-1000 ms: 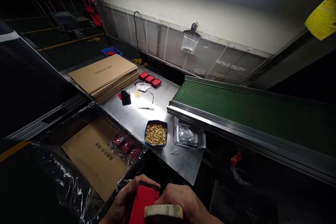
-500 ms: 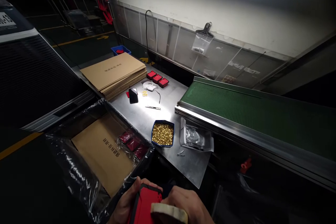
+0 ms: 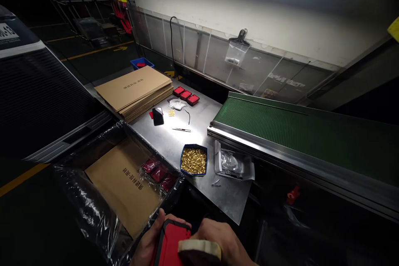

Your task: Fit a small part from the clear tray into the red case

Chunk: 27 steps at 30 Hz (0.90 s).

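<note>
Red case [image 3: 170, 243] low at bottom edge of view, in front of steel table [image 3: 174, 141]. Left hand [image 3: 149, 243] curled round case's left side, gripping. Right hand [image 3: 218, 241] just beside on case's right, fingers closed on tape roll [image 3: 199, 249]. Plastic-lined box [image 3: 93, 199] left of hands.
</note>
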Each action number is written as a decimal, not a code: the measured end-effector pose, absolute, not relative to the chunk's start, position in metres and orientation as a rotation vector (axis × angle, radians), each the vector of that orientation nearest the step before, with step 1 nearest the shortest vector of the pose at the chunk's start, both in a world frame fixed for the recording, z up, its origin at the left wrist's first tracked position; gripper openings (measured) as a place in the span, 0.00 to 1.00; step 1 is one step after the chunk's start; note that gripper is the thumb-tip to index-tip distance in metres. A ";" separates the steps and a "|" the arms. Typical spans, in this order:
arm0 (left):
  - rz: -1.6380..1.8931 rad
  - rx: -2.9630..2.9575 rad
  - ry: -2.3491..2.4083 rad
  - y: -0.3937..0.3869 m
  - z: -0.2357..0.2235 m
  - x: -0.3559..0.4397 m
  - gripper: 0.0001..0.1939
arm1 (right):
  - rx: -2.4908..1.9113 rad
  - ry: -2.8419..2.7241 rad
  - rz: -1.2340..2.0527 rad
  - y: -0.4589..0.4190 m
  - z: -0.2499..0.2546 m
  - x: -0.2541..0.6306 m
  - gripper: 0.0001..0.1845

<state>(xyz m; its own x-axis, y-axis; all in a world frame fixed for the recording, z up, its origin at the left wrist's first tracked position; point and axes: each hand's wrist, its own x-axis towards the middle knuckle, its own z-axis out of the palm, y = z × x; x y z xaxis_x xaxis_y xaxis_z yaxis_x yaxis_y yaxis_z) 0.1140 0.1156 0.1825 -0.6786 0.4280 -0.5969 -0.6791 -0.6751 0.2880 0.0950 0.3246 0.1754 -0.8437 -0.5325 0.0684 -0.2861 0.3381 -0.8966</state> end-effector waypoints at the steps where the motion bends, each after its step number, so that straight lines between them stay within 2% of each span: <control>1: 2.326 -0.652 0.678 0.115 0.183 0.114 0.27 | -0.730 2.368 -1.537 0.323 0.178 0.094 0.20; 4: 2.309 -0.648 0.705 0.114 0.185 0.113 0.25 | -0.902 2.344 -1.644 0.314 0.186 0.092 0.22; 7: 2.280 -0.669 0.664 0.113 0.193 0.110 0.30 | -0.922 2.355 -1.746 0.315 0.184 0.091 0.16; 9: 2.285 -0.689 0.730 0.112 0.202 0.106 0.35 | -0.534 2.338 -1.864 0.330 0.168 0.089 0.14; 11: 2.295 -0.711 0.843 0.113 0.212 0.101 0.39 | 0.118 2.284 -1.846 0.353 0.139 0.085 0.21; 13: 2.324 -0.737 0.944 0.115 0.222 0.098 0.39 | 0.748 2.234 -1.524 0.377 0.100 0.077 0.23; 15: 2.361 -0.753 0.998 0.118 0.230 0.097 0.38 | 0.956 2.184 -1.308 0.394 0.062 0.067 0.17; 20: 2.392 -0.760 1.052 0.127 0.241 0.099 0.38 | 0.993 2.189 -1.119 0.411 0.008 0.054 0.13; 24: 2.438 -0.775 1.196 0.128 0.236 0.098 0.36 | 1.047 2.238 -0.959 0.423 0.009 0.049 0.18; 27: 2.434 -0.652 1.522 0.125 0.230 0.096 0.39 | 1.018 2.232 -1.025 0.416 0.028 0.048 0.21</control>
